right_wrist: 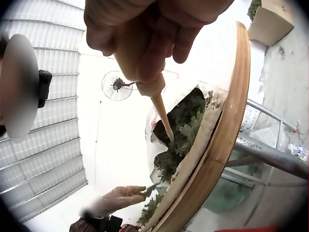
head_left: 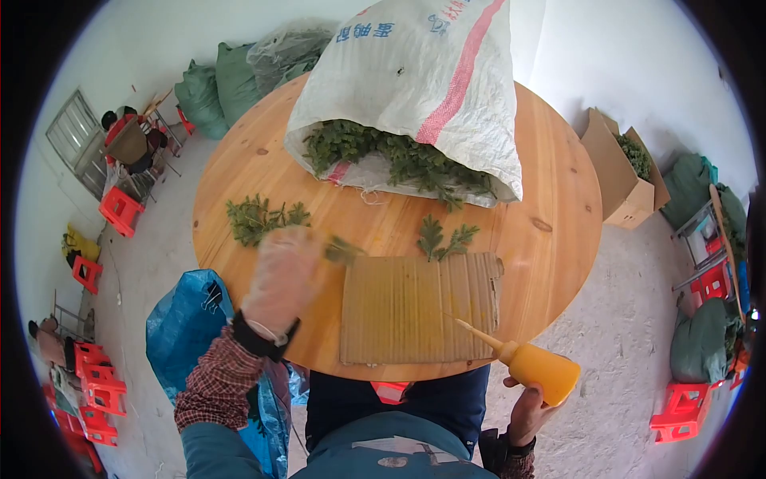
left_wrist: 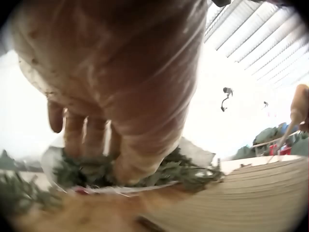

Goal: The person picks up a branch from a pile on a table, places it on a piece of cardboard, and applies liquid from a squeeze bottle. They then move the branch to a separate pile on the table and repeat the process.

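My left hand (head_left: 281,275), in a thin clear plastic glove, pinches a small green evergreen sprig (head_left: 343,250), blurred in the head view, over the left edge of a corrugated cardboard sheet (head_left: 415,311). In the right wrist view the sprig (right_wrist: 151,189) sticks out from the fingertips. A little pile of sprigs (head_left: 259,219) lies on the table just beyond that hand. My right hand (head_left: 531,411) grips a yellow-orange squeeze bottle (head_left: 549,371), its long nozzle pointing at the sheet's right part. Two sprigs (head_left: 431,238) lie at the sheet's far edge.
A large white woven sack (head_left: 399,72) full of green sprigs lies open toward me on the round wooden table (head_left: 550,239). A blue bag (head_left: 187,323) hangs at the left. Green sacks, a cardboard box (head_left: 618,176) and red stools (head_left: 121,211) stand around; people sit at the left.
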Demonstrator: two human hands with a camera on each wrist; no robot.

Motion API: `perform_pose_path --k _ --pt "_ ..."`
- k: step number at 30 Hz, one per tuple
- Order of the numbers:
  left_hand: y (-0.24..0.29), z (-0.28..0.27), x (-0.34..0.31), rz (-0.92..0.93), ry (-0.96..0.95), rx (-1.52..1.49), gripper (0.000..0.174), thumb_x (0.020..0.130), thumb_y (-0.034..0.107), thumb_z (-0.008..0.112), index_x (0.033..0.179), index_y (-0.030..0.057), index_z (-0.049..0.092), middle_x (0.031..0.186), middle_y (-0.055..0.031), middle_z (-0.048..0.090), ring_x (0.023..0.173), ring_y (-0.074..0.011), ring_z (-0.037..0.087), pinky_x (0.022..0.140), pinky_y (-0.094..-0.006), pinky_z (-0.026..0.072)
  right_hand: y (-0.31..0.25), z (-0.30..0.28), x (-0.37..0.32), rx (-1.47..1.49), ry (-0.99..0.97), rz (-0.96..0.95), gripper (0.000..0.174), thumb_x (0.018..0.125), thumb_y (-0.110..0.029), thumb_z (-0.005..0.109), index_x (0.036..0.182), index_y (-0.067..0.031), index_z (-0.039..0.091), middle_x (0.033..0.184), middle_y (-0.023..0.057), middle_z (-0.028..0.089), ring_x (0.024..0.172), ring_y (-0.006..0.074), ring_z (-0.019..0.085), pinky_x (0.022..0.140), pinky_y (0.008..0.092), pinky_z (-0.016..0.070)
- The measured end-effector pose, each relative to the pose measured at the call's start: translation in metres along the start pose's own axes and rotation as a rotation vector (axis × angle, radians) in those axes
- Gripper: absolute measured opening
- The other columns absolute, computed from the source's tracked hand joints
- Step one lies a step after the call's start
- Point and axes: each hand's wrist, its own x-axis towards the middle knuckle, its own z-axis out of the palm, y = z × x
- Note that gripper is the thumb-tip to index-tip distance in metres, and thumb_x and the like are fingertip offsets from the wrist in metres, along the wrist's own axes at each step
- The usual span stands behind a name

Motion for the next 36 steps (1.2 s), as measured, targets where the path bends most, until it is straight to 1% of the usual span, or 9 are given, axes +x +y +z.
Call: perform_pose_path --k 6,9,11,14,19,22,25,32,36 --pt "-0.01 -0.001 0.019 0.081 0.331 0.134 0.033 0.085 0.024 0.062 0.114 0.008 0.062 0.104 -0.0098 0.06 0.102 -0.0273 0.058 0.089 -0.0429 0.0428 -0.003 -0.004 0.001 0.051 0.006 0.032 0.06 0.091 -0.036 0.061 0.131 0.0029 0.041 0.102 0.0203 0.064 0.067 0.0268 0.068 0.056 0.0347 0.0582" --pt "0.038 -0.006 0.037 0.285 0.239 -0.089 0.019 0.087 0.024 0.061 0.098 0.0093 0.062 0.094 -0.0076 0.059 0.096 -0.0247 0.06 0.083 -0.0405 0.0437 -0.007 -0.002 0.0 0.061 0.034 0.035 0.056 0.089 -0.031 0.059 0.13 0.0033 0.041 0.103 0.0211 0.064 0.068 0.0278 0.069 0.057 0.0348 0.0587" --pt "0.069 -0.002 0.046 0.334 0.176 -0.076 0.023 0.088 0.027 0.062 0.104 0.0101 0.063 0.096 -0.0079 0.061 0.095 -0.0243 0.06 0.084 -0.0395 0.044 -0.009 -0.003 0.001 0.067 0.055 0.03 0.054 0.089 -0.028 0.058 0.13 0.0035 0.041 0.103 0.0215 0.064 0.068 0.0283 0.069 0.057 0.0348 0.059" --pt "0.094 0.012 0.06 0.393 0.079 -0.002 0.026 0.09 0.029 0.063 0.108 0.0111 0.064 0.096 -0.0073 0.062 0.091 -0.0237 0.061 0.083 -0.0383 0.0443 -0.012 -0.006 0.001 0.11 0.057 0.086 0.069 0.085 -0.043 0.078 0.124 -0.0038 0.037 0.097 0.0159 0.059 0.066 0.0267 0.069 0.059 0.0336 0.0588" --pt "0.098 0.026 0.068 0.408 0.066 0.131 0.021 0.09 0.029 0.064 0.102 0.0116 0.063 0.091 -0.0042 0.063 0.085 -0.0219 0.062 0.076 -0.0367 0.0444 -0.009 -0.008 0.0 0.126 0.067 0.097 0.069 0.085 -0.044 0.078 0.124 -0.0038 0.037 0.098 0.0154 0.058 0.068 0.0268 0.069 0.059 0.0337 0.059" --pt "0.088 0.021 0.066 0.42 0.213 0.006 0.018 0.089 0.026 0.065 0.099 0.0113 0.063 0.086 -0.004 0.062 0.08 -0.0216 0.062 0.071 -0.0359 0.0443 -0.007 -0.007 0.001 0.051 0.07 0.054 0.048 0.087 -0.018 0.054 0.128 0.004 0.042 0.103 0.0222 0.064 0.068 0.0286 0.069 0.058 0.0345 0.0588" --pt "0.069 0.006 0.054 0.429 0.444 -0.247 0.014 0.087 0.02 0.065 0.097 0.0107 0.062 0.076 -0.0049 0.058 0.069 -0.0224 0.061 0.063 -0.0352 0.0444 -0.006 -0.005 0.002 0.068 0.063 0.043 0.048 0.086 -0.018 0.054 0.128 0.0039 0.042 0.103 0.022 0.064 0.067 0.0281 0.068 0.058 0.034 0.0584" --pt "0.021 0.004 -0.003 -0.089 0.233 -0.82 0.021 0.084 0.02 0.071 0.1 0.0101 0.063 0.084 -0.0058 0.06 0.082 -0.0244 0.062 0.072 -0.038 0.0455 -0.002 -0.001 0.002 0.153 0.01 0.102 0.068 0.085 -0.04 0.078 0.126 -0.0039 0.037 0.101 0.0142 0.056 0.069 0.0258 0.069 0.06 0.0328 0.0592" --pt "0.032 -0.018 -0.029 0.157 0.352 -0.191 0.025 0.084 0.021 0.072 0.104 0.0096 0.064 0.084 -0.0047 0.06 0.081 -0.0233 0.06 0.072 -0.0368 0.045 -0.006 0.006 0.003 0.145 -0.006 0.079 0.068 0.085 -0.04 0.077 0.127 -0.0038 0.037 0.103 0.0145 0.056 0.07 0.0261 0.069 0.06 0.0329 0.0592"
